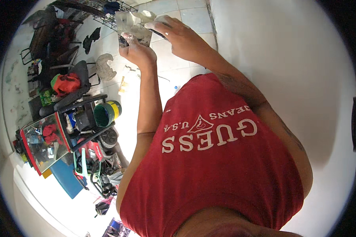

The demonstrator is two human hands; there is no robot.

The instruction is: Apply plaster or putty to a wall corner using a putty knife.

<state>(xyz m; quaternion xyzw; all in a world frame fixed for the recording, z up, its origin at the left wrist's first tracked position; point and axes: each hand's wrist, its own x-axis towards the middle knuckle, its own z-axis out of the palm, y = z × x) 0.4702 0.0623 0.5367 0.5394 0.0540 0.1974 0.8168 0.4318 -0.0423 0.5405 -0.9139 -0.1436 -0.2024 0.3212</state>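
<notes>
At the top of the head view, my left hand (139, 52) grips a flat greyish plate (123, 23) by its near edge, the thumb lying over the top. White paste (143, 16) sits in a mound at the plate's far right, and the plate's surface is smeared with it. My right hand (182, 37) is closed on a tool with a dark edge (159, 34), held against or just beside the plate's right side. Most of that tool is hidden by the fingers, so its exact kind does not show. White smudges mark the fingers of both hands.
A smooth white wall (280, 51) rises close on my right. Pale tiles (172, 57) cover the floor. Crumpled grey-white sheeting (105, 67) lies to the left. Beyond it are a green-and-yellow bucket (107, 113), a glass-topped table (43, 142) and piled belongings.
</notes>
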